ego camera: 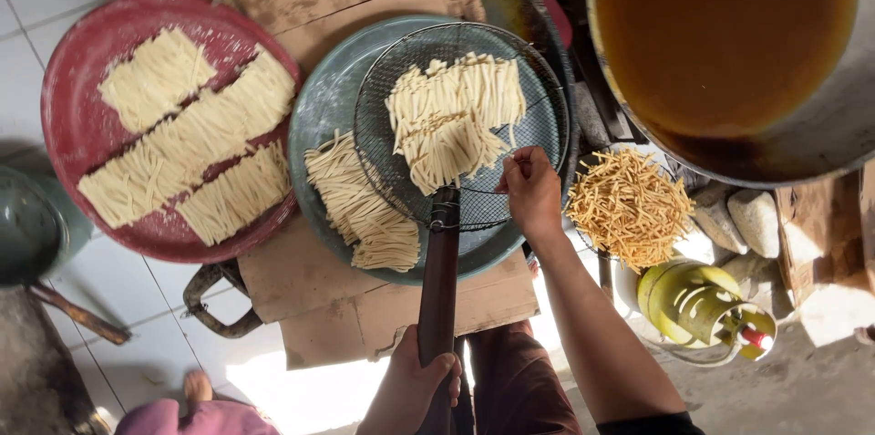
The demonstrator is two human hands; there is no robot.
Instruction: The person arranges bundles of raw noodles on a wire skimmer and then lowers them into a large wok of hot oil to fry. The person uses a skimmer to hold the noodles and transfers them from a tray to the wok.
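Observation:
My left hand (412, 387) grips the dark wooden handle (438, 280) of a round wire skimmer (460, 120). The skimmer rests over a grey-green round tray (328, 107) and carries a heap of pale raw dough strips (456, 116). My right hand (530, 189) pinches at the skimmer's near right edge, fingertips closed on a strip or two by the heap. More raw strips (360, 207) lie on the tray beside the skimmer.
A red round tray (82, 125) at left holds rows of raw strips. A big wok of brown oil (729, 25) stands at the upper right. Fried golden strips (629, 207) sit in a strainer below it, beside a yellow-green gas cylinder (697, 303). Cardboard (365, 307) covers the floor.

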